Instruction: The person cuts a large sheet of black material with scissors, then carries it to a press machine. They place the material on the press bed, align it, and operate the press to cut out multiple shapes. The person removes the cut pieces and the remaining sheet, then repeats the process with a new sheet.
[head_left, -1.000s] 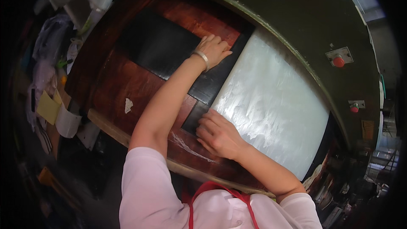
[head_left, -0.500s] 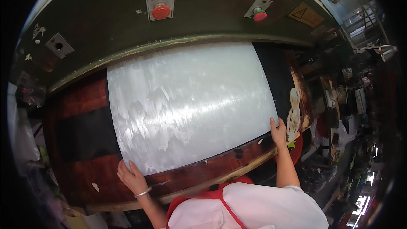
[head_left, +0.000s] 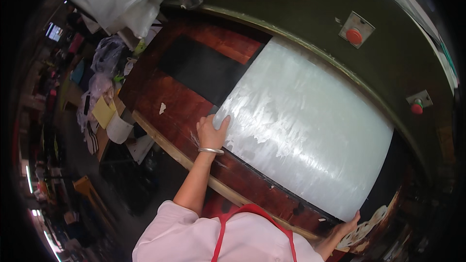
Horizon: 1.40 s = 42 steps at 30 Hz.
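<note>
On the reddish-brown table point(head_left: 170, 99), against the dark green machine housing point(head_left: 310, 14), a large translucent white plastic sheet point(head_left: 306, 126) lies flat over a black mat point(head_left: 204, 68). I see my left hand point(head_left: 210, 131) resting on the sheet's near left corner, fingers point(head_left: 221, 123) spread and pressed flat rather than curled, thumb toward the edge, likely to pin that corner down. My right hand point(head_left: 347, 225) sits at the opposite near corner, low in the view; its fingertips lie on the sheet's edge, but I cannot tell whether they pinch it or only press. Holding both near corners probably keeps the sheet square and smooth. Two red push buttons point(head_left: 354, 36) sit on the housing behind, and crumpled plastic bags point(head_left: 121, 0) pile at the far left.
</note>
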Tool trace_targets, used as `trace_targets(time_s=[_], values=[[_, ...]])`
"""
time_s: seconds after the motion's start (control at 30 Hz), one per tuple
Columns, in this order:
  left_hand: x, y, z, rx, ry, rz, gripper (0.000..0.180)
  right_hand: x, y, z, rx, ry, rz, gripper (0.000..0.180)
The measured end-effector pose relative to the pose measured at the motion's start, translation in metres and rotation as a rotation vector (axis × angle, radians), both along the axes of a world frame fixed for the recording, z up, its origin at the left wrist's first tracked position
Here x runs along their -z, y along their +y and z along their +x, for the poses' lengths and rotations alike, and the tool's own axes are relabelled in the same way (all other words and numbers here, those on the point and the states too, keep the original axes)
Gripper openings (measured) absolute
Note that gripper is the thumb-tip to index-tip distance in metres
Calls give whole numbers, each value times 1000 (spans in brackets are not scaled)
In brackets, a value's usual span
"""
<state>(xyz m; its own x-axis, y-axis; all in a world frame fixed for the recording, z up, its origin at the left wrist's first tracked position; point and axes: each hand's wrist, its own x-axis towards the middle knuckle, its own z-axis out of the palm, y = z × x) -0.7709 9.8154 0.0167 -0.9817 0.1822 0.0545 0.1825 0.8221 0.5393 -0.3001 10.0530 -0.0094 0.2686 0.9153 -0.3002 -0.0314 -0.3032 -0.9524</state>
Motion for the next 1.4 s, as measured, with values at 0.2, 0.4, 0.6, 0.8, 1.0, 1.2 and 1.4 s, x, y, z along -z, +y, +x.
trace_targets(time_s=[0.2,0.4,0.6,0.8,1.0,1.2,1.4], values=[[-23,-1,1,28,-10,31,58,-29,11,14,99,97,-80,54],[-46,-17,-21,133,-391,322,42,-58,30,40,-64,306,-262,74],[-65,-6,-67,22,-1054,440,68,-79,16,23,-66,293,-195,77],[-77,-2,-75,93,-1062,438,79,-66,-45,-50,390,898,-90,80],[-48,-13,-112,533,-627,-28,78,-71,-38,-78,200,685,-245,64],[10,-63,-234,37,119,-479,69,-74,-38,-80,194,722,-313,62],[52,-32,-239,97,48,-536,70,-73,-36,-73,191,658,-335,57]])
